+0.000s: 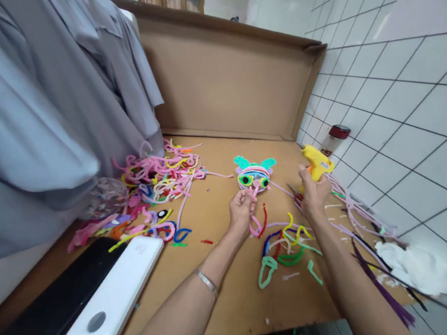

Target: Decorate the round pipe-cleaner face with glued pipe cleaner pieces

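My left hand (242,210) is closed in a pinch on a pink pipe cleaner (254,226), which curls below the fingers. Just beyond the fingertips lies a pipe-cleaner animal face (252,174) with green ears, yellow-green ringed black eyes and a pink nose; whether the fingers touch it I cannot tell. Wrapped around the handle of a yellow hot glue gun (317,162), my right hand (314,193) holds it off the board, nozzle to the left. Beside that hand, partly hidden, are scissors with red handles (298,198).
Loose green, yellow and red pipe cleaners (292,257) lie between my forearms. A tangled pile of pink ones (161,178) is at left, near a white power bank (118,293) and a black slab (53,304). White tissue (415,267) sits at right; cardboard (226,81) stands behind.
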### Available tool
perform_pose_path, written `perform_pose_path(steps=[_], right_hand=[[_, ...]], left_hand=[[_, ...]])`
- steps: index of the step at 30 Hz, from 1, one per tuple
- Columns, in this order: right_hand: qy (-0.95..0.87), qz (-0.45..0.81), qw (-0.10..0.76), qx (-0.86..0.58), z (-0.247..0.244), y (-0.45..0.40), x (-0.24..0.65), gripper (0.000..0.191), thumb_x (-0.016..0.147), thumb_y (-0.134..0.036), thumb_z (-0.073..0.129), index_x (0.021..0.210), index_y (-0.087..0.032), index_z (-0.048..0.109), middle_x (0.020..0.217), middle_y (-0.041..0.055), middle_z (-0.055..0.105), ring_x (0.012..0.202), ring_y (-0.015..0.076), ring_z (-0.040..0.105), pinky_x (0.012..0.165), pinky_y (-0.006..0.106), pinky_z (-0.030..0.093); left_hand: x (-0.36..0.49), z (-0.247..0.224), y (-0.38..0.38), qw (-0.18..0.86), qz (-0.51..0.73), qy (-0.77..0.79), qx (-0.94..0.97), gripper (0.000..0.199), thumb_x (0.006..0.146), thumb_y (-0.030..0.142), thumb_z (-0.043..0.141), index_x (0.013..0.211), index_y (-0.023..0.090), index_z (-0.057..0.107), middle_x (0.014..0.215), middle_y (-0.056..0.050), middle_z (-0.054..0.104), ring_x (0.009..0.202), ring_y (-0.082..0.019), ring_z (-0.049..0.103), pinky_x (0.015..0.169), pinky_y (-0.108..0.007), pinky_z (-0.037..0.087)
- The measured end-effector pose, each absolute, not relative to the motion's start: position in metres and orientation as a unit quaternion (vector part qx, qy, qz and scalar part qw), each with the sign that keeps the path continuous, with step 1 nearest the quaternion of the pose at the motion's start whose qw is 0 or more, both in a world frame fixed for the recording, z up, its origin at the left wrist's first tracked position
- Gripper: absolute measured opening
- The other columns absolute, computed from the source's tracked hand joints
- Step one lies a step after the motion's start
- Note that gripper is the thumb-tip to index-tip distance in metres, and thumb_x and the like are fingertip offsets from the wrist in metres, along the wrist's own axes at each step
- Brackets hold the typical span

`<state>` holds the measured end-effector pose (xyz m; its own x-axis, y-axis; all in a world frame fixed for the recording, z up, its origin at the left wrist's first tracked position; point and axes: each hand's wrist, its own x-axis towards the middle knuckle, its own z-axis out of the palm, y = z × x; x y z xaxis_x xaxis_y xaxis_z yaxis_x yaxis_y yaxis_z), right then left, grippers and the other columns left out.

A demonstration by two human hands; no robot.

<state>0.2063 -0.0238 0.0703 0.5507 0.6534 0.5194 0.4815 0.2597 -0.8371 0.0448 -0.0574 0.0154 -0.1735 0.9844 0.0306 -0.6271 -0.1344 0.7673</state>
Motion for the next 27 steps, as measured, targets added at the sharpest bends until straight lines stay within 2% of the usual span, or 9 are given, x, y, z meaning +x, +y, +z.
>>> perform_pose_path(steps=[4,7,10,17,22,27], right_hand=[[-0.451,0.044,0.577,-0.679,0.050,-0.035,0.191,0.040,0.064,-0.055,0.062,0.076,-0.017,0.058,0.065,0.0041,0.062,0.065,0.0224,0.060,0.061,0.033,0.045],[-0.491,-0.010,0.502,-0.712,0.036,-0.041,0.187,0.033,0.065,-0.052,0.059,0.068,-0.019,0.057,0.059,0.0066,0.060,0.064,0.0263,0.062,0.063,0.036,0.046],[-0.552,-0.059,0.453,-0.697,0.026,-0.042,0.184,0.029,0.068,-0.047,0.054,0.061,-0.019,0.056,0.058,0.0088,0.060,0.060,0.0257,0.061,0.063,0.036,0.046],[-0.610,-0.094,0.409,-0.672,0.016,-0.046,0.173,0.027,0.073,-0.039,0.053,0.076,-0.015,0.064,0.070,0.0124,0.065,0.068,0.0258,0.063,0.066,0.035,0.047],[-0.608,-0.101,0.399,-0.679,0.015,-0.047,0.173,0.036,0.074,-0.040,0.054,0.088,-0.010,0.066,0.075,0.0148,0.067,0.072,0.0265,0.064,0.067,0.035,0.047],[-0.612,-0.115,0.404,-0.670,0.014,-0.047,0.174,0.040,0.075,-0.043,0.050,0.086,-0.009,0.068,0.074,0.0161,0.068,0.071,0.0282,0.064,0.065,0.036,0.047]], left_hand=[[0.042,0.012,-0.051,0.541,0.722,0.335,0.273,0.043,0.059,0.048,0.080,0.072,0.015,0.056,0.057,0.005,0.055,0.043,-0.003,0.037,0.043,-0.018,0.024],[0.039,0.009,-0.045,0.533,0.733,0.341,0.251,0.043,0.059,0.046,0.081,0.076,0.014,0.059,0.058,0.005,0.055,0.044,-0.003,0.039,0.044,-0.018,0.027],[0.037,0.008,-0.042,0.531,0.739,0.338,0.242,0.043,0.058,0.045,0.082,0.080,0.013,0.062,0.058,0.005,0.055,0.045,-0.003,0.040,0.045,-0.018,0.029],[0.041,0.009,-0.047,0.545,0.732,0.329,0.243,0.043,0.057,0.047,0.083,0.074,0.013,0.063,0.056,0.005,0.052,0.045,-0.003,0.039,0.046,-0.017,0.029],[0.043,0.013,-0.051,0.577,0.722,0.301,0.236,0.040,0.057,0.043,0.083,0.072,0.013,0.063,0.052,0.006,0.048,0.046,-0.003,0.038,0.047,-0.017,0.029],[0.042,0.018,-0.053,0.616,0.705,0.285,0.206,0.038,0.053,0.035,0.086,0.072,0.013,0.062,0.053,0.007,0.048,0.047,-0.002,0.039,0.046,-0.017,0.029]])
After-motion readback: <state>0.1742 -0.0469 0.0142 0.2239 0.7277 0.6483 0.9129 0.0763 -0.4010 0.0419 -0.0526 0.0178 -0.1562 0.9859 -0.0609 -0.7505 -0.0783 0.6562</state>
